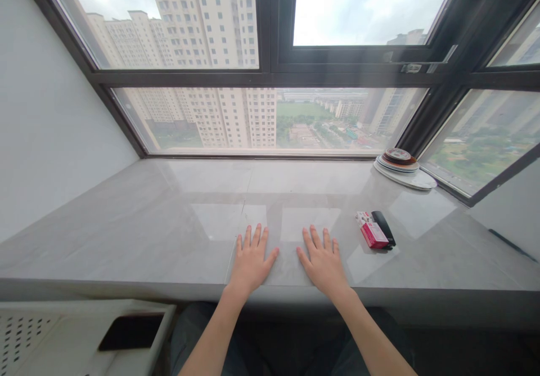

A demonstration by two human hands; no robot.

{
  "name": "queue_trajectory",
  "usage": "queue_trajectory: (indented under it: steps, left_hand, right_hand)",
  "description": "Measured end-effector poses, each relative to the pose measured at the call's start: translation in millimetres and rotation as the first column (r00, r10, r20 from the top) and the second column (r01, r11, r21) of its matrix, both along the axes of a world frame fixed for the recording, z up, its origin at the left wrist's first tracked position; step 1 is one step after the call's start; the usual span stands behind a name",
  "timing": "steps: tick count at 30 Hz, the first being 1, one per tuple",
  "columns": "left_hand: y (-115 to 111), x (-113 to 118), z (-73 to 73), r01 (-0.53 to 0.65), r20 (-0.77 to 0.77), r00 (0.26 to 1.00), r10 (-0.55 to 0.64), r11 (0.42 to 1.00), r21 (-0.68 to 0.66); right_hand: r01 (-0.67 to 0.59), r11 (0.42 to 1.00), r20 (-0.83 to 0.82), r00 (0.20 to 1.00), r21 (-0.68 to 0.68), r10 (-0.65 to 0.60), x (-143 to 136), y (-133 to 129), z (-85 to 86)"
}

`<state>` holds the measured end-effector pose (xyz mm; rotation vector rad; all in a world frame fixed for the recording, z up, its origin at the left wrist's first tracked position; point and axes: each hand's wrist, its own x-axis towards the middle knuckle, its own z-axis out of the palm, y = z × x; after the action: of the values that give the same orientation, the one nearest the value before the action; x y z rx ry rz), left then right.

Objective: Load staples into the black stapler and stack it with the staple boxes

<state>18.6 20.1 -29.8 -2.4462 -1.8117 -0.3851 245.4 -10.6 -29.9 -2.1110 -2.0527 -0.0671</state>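
Note:
My left hand (pixel 250 260) lies palm down on the glossy grey stone sill (pixel 126 235), fingers spread and nothing under them that I can see. Beside it, a short gap to the right, my right hand (pixel 323 260) rests flat in the same way with its fingers apart. A small pink and white box (pixel 373 234) is the thing nearest to my right hand, on its right side and not touched. Against that box lies a black object shaped like a stapler (pixel 383 228).
A stack of round plates or lids (pixel 399 165) sits in the far right corner by the window frame (pixel 270 77). A thin dark stick (pixel 512 245) lies along the right wall. Below the sill's front edge, at lower left, is a white plastic basket (pixel 76 314).

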Motion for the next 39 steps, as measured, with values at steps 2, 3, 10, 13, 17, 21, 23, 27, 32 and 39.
queue_trajectory:
  steps: [2,3,10,13,17,21,23,27,32,39]
  left_hand:
    - [0,0,-0.2,-0.001,-0.001,1.000,0.001,1.000,-0.002]
    - [0,0,-0.4,-0.003,0.000,1.000,0.003,1.000,-0.001]
    - [0,0,-0.3,-0.002,0.041,0.999,0.002,1.000,0.001]
    - [0,0,0.5,-0.005,0.049,0.999,0.006,1.000,-0.006]
    - [1,0,0.5,-0.003,0.051,0.999,0.004,1.000,-0.011]
    - [3,-1,-0.8,-0.007,0.064,0.998,0.008,1.000,-0.018]
    - [4,-2,-1.2,-0.003,0.068,0.998,0.005,1.000,-0.018]
    - [4,-3,-0.9,-0.004,0.074,0.997,0.005,1.000,-0.016]
    - [5,-1,-1.4,-0.011,0.075,0.997,0.012,1.000,-0.020]
    - [7,0,1.3,-0.014,0.110,0.994,0.017,1.000,-0.025]
  right_hand:
    - [0.005,1.000,-0.001,1.000,-0.003,-0.005,0,0,0.0]
    - [0.006,1.000,-0.005,1.000,-0.002,-0.006,0,0,-0.1]
    - [-0.004,1.000,-0.042,0.999,0.021,0.005,1,-1,-1.7]
    - [-0.005,1.000,-0.077,0.997,0.027,0.007,0,0,-2.8]
    - [-0.027,0.998,-0.283,0.958,0.058,0.042,9,4,6.8]
    - [0.016,0.980,-0.564,0.819,0.199,0.101,55,11,34.3]
    - [0.149,0.936,-0.535,0.844,0.319,0.048,99,16,47.7]
    - [0.434,0.824,-0.490,0.842,0.364,-0.227,199,34,56.8]
    - [0.343,0.932,-0.636,0.695,-0.115,-0.335,252,46,45.0]
    - [0.033,0.980,-0.803,0.568,-0.198,-0.181,176,39,31.6]
